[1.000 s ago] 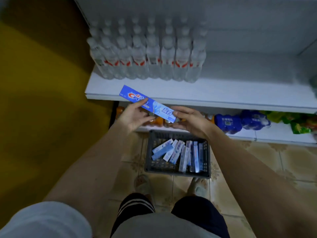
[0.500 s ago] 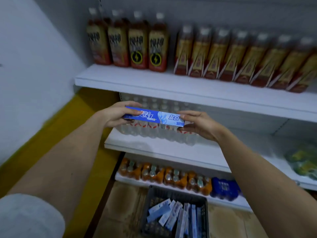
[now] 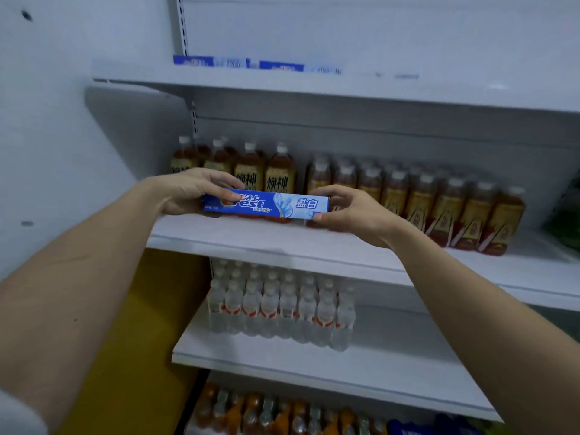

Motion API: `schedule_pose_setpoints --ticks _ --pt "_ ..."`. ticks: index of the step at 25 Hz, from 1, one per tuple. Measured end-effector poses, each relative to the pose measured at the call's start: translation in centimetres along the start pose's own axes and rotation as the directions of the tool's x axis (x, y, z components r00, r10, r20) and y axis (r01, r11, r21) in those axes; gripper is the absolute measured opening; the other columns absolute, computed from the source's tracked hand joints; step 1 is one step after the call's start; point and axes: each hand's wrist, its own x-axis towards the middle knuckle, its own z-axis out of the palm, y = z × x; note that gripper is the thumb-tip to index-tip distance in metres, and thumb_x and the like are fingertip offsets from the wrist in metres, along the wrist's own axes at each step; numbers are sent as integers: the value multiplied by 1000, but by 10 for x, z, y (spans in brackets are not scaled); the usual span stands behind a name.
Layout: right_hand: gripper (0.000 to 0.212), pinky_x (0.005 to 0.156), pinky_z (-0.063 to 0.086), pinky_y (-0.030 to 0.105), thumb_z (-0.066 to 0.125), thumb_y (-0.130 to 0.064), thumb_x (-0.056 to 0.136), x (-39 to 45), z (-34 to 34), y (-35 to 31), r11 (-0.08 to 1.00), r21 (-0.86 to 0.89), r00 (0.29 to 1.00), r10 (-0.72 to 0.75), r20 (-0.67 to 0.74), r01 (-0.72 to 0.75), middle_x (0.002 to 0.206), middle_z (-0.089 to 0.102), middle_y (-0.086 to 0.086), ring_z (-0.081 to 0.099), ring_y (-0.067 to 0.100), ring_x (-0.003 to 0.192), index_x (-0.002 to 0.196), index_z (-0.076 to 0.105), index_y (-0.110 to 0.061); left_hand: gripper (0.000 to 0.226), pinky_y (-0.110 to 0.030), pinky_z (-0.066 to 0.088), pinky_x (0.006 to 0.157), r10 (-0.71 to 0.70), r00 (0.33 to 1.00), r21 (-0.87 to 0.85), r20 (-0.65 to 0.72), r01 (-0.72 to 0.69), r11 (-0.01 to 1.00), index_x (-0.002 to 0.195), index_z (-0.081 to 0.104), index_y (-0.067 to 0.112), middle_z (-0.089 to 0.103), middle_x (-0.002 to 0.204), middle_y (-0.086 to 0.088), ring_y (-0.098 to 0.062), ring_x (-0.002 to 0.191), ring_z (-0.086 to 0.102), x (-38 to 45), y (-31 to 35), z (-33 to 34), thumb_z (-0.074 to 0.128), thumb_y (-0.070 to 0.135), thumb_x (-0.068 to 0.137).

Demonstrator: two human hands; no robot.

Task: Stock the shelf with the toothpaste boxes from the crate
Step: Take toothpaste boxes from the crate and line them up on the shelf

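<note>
Mid-carry, the left hand (image 3: 191, 191) and right hand (image 3: 351, 211) pinch the toothpaste box (image 3: 266, 205) by its ends; next it likely needs lifting onto the top shelf (image 3: 408, 92) beside the stocked boxes (image 3: 238, 62).

Toothpaste box (image 3: 266, 205): long blue carton, white/red logo at its left, pale blue panel with white characters at its right. Held level, printed face toward camera, in front of the brown-bottle shelf, not resting on it. Top shelf (image 3: 314, 86): white; row of matching blue boxes (image 3: 238, 62) along its back-left, blurred. Crate out of view.
</note>
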Motion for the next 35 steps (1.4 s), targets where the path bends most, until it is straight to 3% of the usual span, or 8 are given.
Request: schedule_pose_setpoints --ticks 5,8,13,17,22,26,33,35 --pt "50 71 57 21 76 1 80 15 -10 -102 982 -129 989 -142 -32 137 110 71 7 71 11 82 124 61 -15 51 -27 60 66 203 979 68 -31 -201 977 95 75 19 73 99 -4 -14 93 69 -11 91 -53 93 30 49" --pt "48 70 61 34 76 0 79 27 -16 -156 968 -140 973 -221 -71 210 102 69 10 71 23 75 124 62 -13 72 -31 58 74 333 941 103 -54 -326 940 95 77 26 73 104 0 -11 95 68 -15 136 -81 99 42 28" --pt "38 60 56 30 77 -5 81 51 -33 -203 910 -358 936 -293 -194 211 95 65 7 63 19 62 116 66 -17 53 -28 59 73 438 893 92 -106 -430 898 114 65 22 63 120 -9 -21 107 65 -6 177 -89 83 18 64" --pt "31 69 58 35 72 -5 86 75 -59 -205 907 -408 937 -230 -262 109 96 62 13 60 20 61 114 63 -15 44 -30 58 80 550 802 296 -234 -480 826 117 62 18 62 115 -8 -17 98 63 20 194 -66 81 23 77" --pt "35 65 53 28 69 -7 86 101 -94 -197 858 -512 935 -212 -284 39 94 61 4 56 19 67 118 63 -22 43 -33 46 87 610 766 729 -203 -297 616 122 57 17 58 121 -3 -20 106 56 59 203 -43 70 40 87" --pt "37 66 49 31 67 -9 85 126 -104 -189 779 -627 939 -217 -266 3 86 59 3 54 20 67 120 62 -19 43 -41 46 96 602 772 887 -205 -113 447 127 55 21 48 127 -8 -24 117 47 88 209 -35 65 42 90" --pt "38 59 54 29 61 -2 85 183 -114 -185 754 -637 944 -75 -322 -157 88 62 10 58 23 61 121 59 -15 40 -29 42 78 512 844 882 -159 -111 458 125 58 17 55 119 -6 -19 102 50 146 229 -50 68 34 90" --pt "39 66 58 31 61 -2 86 204 -115 -184 746 -637 940 -41 -338 -197 89 60 8 61 25 63 123 58 -15 39 -29 43 76 472 869 883 -147 -100 459 125 57 18 54 119 -5 -19 102 50 170 232 -60 67 34 90"
